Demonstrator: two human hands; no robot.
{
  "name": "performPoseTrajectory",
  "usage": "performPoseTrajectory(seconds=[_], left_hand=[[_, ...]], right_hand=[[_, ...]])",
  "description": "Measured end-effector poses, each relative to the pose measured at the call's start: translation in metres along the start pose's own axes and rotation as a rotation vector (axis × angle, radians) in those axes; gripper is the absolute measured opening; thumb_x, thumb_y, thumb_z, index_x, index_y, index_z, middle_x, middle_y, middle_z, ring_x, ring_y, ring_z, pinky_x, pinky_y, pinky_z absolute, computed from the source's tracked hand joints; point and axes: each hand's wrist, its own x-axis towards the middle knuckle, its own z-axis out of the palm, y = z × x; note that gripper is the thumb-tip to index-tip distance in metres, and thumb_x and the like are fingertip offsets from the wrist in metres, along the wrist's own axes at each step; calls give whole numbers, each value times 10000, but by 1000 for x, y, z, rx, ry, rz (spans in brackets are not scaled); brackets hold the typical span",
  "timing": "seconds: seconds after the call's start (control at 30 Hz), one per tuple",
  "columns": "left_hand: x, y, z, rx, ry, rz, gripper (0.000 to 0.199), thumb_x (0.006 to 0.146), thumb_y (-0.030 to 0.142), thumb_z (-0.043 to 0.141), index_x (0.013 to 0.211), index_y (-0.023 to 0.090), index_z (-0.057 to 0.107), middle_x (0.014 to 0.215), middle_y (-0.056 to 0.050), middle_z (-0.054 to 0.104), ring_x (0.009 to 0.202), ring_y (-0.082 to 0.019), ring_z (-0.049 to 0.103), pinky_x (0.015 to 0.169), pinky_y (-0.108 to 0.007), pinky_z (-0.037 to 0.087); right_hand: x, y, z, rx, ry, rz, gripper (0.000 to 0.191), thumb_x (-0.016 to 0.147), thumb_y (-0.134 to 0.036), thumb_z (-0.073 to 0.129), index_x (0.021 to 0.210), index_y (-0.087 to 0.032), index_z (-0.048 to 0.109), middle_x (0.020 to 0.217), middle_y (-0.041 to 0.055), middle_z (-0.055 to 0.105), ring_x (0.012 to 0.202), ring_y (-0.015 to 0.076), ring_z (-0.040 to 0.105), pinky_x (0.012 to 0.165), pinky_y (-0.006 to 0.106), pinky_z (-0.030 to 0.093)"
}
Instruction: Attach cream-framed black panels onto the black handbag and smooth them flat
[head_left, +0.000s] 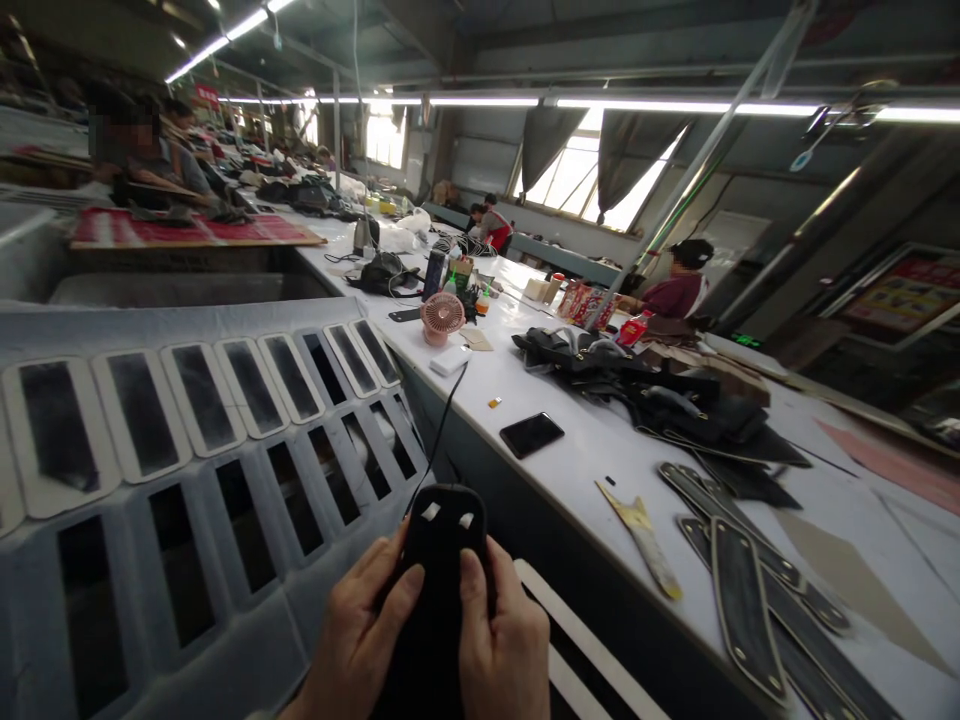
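Observation:
A long black piece with a rounded end (437,540) is held upright low in the middle of the head view. Two small white tabs show near its top. My left hand (367,620) grips its left edge, thumb on the near face. On the right edge my right hand (499,630) closes round it in the same way, thumb pointing up. The lower part of the piece runs out of the frame. To the left, pale-rimmed dark panels (202,398) lie in a row on a grey slotted rack (196,500).
A white table (585,540) runs along the right, holding a phone (532,434), a pink fan (442,318), a yellowish tool (641,535), black straps (742,600) and a pile of black pieces (675,390). A dark cable (448,410) hangs over its edge. Other people work farther back.

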Motion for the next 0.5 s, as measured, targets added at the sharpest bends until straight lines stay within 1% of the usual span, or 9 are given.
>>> performPoseTrajectory(seconds=[0.03,0.1,0.17,0.2,0.23,0.3,0.37,0.43,0.5], left_hand=[[2,3,0,1,-12,1,434,944,374,479,1360,256,507,1350,-29,564,1290,-226,469,1039,-283,428],[6,8,0,-12,-41,-8,444,951,381,462,1372,240,491,1342,-34,572,1303,-220,456,1060,-282,405],[10,13,0,-20,-59,-14,436,954,385,459,1359,231,503,1312,-37,595,1284,-213,477,1071,-284,387],[12,15,0,-18,-66,-10,421,952,382,465,1339,228,522,1281,-41,613,1246,-211,511,1058,-285,396],[13,18,1,-15,-74,0,398,950,377,471,1309,225,549,1234,-44,636,1184,-208,553,1030,-285,419],[15,22,3,-17,-89,25,333,950,365,471,1207,214,618,1083,-45,677,1002,-194,619,940,-281,471],[15,25,6,-37,-106,37,298,960,356,445,1102,204,659,919,-34,673,836,-176,614,848,-273,496],[14,28,10,-62,-115,36,301,970,349,418,1032,201,673,837,-24,645,768,-165,589,798,-265,495],[13,29,14,-82,-128,32,308,978,338,402,1017,201,675,839,-23,640,764,-163,582,776,-259,489]], right_hand=[[4,-2,-2,10,-15,20,368,954,-466,414,1037,-193,646,874,71,719,752,210,683,623,254,497],[13,-6,-6,13,-46,52,369,951,-501,399,893,-215,627,742,30,679,618,175,620,552,242,445],[19,-6,-8,6,-71,68,397,938,-536,402,783,-220,587,647,-1,612,547,151,541,519,236,401],[20,-6,-9,7,-76,71,408,931,-547,407,753,-220,573,620,-13,582,535,143,514,518,234,388],[20,-5,-9,12,-73,74,410,927,-552,413,743,-219,568,613,-19,563,541,140,502,528,232,384],[18,-3,-8,26,-45,90,397,923,-549,426,766,-217,577,643,-21,565,584,140,506,569,228,387],[12,0,-7,34,-8,111,382,926,-539,432,800,-213,588,674,-17,579,619,142,519,601,225,393],[7,4,-6,14,14,113,385,928,-531,433,787,-208,587,659,-14,579,607,142,524,599,223,395],[4,9,-7,-27,27,91,397,932,-523,430,755,-203,583,624,-11,572,572,139,523,577,223,395]])
